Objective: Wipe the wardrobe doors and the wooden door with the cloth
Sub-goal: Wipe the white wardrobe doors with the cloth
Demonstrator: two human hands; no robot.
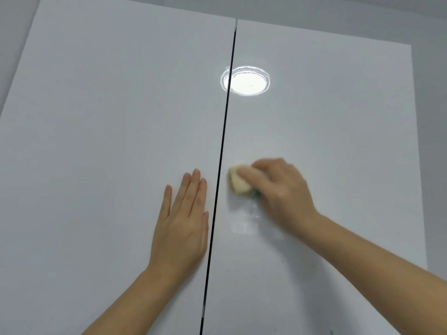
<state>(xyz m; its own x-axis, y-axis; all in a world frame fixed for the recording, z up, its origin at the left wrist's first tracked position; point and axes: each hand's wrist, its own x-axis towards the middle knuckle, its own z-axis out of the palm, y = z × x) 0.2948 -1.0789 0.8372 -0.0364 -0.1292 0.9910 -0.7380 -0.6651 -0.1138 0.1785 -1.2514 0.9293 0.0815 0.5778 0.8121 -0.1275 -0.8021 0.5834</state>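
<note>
In the head view, two glossy white wardrobe doors fill the frame, split by a dark gap [225,141] running from top centre to bottom centre. The step in hand appears to be wiping the right wardrobe door [338,131].

The cloth [238,181], pale yellow with a sliver of green at its lower edge, sits right of centre, pressed against that door just beside the gap. The right hand [283,189] grips it with its fingers curled over the top. The hand is blurred, so exactly how the fingers lie cannot be told.

The left hand [180,223] lies flat on the left wardrobe door [96,141] at lower centre, fingers straight and close together, holding nothing. It probably braces that door.

A round ceiling-light reflection [246,81] glares at upper centre, and faint streaks show below the cloth.

The next move likely calls for even pressure and overlapping passes across the rest of the right panel, then the left one. The wooden door is out of view.

No brand, label or writing can be read anywhere.
</note>
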